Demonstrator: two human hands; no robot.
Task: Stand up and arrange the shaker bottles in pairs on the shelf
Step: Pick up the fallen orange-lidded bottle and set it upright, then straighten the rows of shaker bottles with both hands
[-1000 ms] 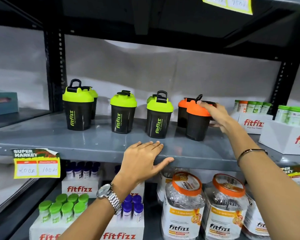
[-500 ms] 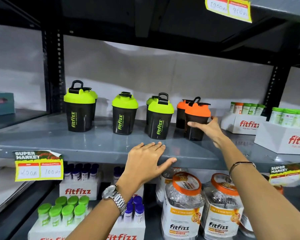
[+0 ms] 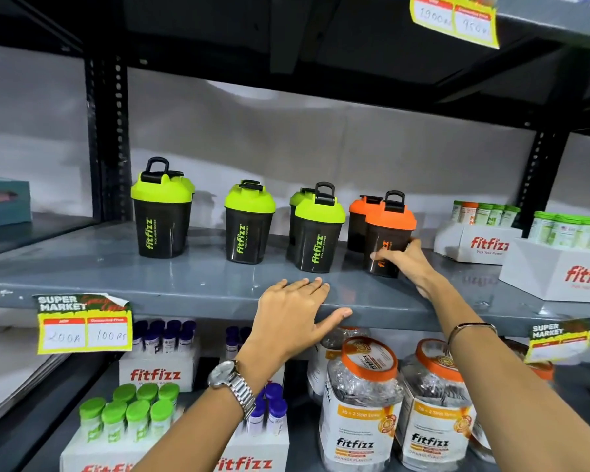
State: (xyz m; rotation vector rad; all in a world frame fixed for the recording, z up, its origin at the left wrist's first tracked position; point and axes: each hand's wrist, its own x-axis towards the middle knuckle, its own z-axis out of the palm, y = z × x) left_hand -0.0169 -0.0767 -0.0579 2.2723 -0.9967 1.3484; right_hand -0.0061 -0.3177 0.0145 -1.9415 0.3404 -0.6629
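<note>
Black shaker bottles stand upright on the grey shelf (image 3: 82,284). At the left a green-lidded pair (image 3: 162,216) stands one behind the other. A single green-lidded shaker (image 3: 249,226) stands to its right, then another green-lidded pair (image 3: 317,233). An orange-lidded shaker (image 3: 387,233) stands in front of a second orange one (image 3: 360,219). My right hand (image 3: 402,264) wraps the lower body of the front orange shaker. My left hand (image 3: 297,315) lies flat, fingers apart, on the shelf's front edge.
White Fitfizz boxes of tubes (image 3: 556,267) stand on the shelf's right end. Below are clear tubs with orange lids (image 3: 361,403) and boxes of green-capped tubes (image 3: 126,417). A yellow price tag (image 3: 82,323) hangs on the shelf edge. A black upright (image 3: 108,137) stands at the left.
My right hand slid from the orange shaker's lid down to its lower body and now grips it. The left hand stayed on the shelf edge.
</note>
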